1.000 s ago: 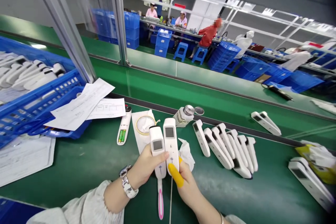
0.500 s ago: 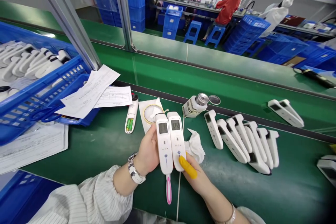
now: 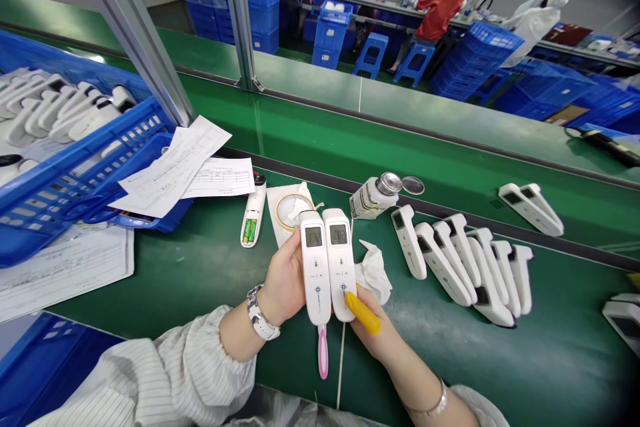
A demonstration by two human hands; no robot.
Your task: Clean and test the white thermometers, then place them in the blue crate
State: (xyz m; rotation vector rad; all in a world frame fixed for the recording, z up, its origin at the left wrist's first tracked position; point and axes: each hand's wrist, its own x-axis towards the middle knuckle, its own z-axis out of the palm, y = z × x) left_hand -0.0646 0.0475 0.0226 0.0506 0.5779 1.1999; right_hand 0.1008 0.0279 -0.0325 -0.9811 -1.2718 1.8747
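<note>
Two white infrared thermometers are held side by side, screens facing up. My left hand (image 3: 283, 285) is closed around the left thermometer (image 3: 317, 277). My right hand (image 3: 384, 337), with a yellow finger cot (image 3: 363, 313) on the thumb, grips the right thermometer (image 3: 341, 260) near its lower end. Both small displays show grey characters. A pink-and-white handle (image 3: 323, 353) sticks out below the left thermometer; what it belongs to is hidden. Behind them lie a round dish (image 3: 294, 211) and crumpled white tissue (image 3: 374, 273).
Several thermometers (image 3: 445, 263) lie in a row at right, and two more (image 3: 531, 209) on the green belt. A metal-topped bottle (image 3: 373, 199) stands behind. At left are a thermometer with exposed batteries (image 3: 253, 213), papers (image 3: 175, 167) and a blue crate (image 3: 85, 177). A metal post (image 3: 135, 33) rises there.
The left thermometer's display was blank and now shows characters. Both hands keep their grip. The two thermometers on the belt have shifted slightly left.
</note>
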